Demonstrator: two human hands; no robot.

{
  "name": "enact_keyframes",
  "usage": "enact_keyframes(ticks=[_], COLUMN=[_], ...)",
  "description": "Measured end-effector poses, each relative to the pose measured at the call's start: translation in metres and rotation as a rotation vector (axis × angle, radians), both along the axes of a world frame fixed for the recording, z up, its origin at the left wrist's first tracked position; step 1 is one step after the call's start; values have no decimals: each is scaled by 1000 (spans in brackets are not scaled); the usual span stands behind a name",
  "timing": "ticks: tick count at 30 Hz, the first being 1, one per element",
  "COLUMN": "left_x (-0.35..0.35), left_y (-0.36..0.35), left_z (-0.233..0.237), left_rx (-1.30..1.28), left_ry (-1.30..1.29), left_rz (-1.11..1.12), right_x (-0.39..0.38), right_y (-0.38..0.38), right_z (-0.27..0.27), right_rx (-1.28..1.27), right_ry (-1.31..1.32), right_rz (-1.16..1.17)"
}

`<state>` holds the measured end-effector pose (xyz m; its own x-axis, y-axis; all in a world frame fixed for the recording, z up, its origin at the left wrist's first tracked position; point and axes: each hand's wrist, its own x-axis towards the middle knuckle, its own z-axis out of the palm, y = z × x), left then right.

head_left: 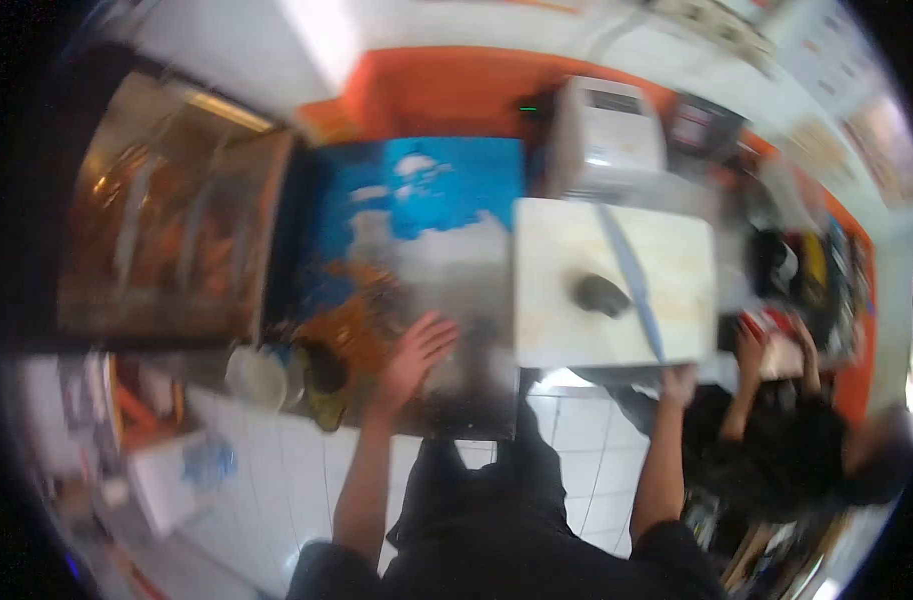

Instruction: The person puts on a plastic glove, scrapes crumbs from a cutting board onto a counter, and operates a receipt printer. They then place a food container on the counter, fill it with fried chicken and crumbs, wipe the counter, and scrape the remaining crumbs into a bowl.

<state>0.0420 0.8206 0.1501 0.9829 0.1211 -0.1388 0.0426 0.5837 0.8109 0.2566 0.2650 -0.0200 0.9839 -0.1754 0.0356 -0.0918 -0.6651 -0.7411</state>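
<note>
My left hand [417, 355] is over the metal worktop [457, 290], its fingers stretched out and holding nothing. Beside it, wet orange-brown residue [342, 325] is smeared across the metal. My right hand [679, 384] is at the front edge of a white cutting board [557, 240], close to the lower end of a long blue-grey knife [629, 270]. Its fingers are blurred, and whether they grip the knife or the board I cannot tell. A dark rounded lump [604, 296] lies on the board, left of the blade.
A glass-fronted cabinet [162, 220] stands at the left. Blue covering [457, 180] lies over the worktop's back part. Behind the board is a white boxy appliance [609, 130]. A pale container [257, 378] sits at the front left. Another person [792, 450] works at the right, holding a red-and-white item [772, 340].
</note>
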Motion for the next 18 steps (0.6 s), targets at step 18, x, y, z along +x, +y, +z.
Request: enact_keyframes(ticks=[18], left_x=[-594], left_y=[-69], left_z=[-126], left_rx=[40], left_ry=[1163], left_rz=[266], right_x=[-299], right_y=[576], right_z=[219], right_rx=[-17], right_ry=[481], right_rz=[1272])
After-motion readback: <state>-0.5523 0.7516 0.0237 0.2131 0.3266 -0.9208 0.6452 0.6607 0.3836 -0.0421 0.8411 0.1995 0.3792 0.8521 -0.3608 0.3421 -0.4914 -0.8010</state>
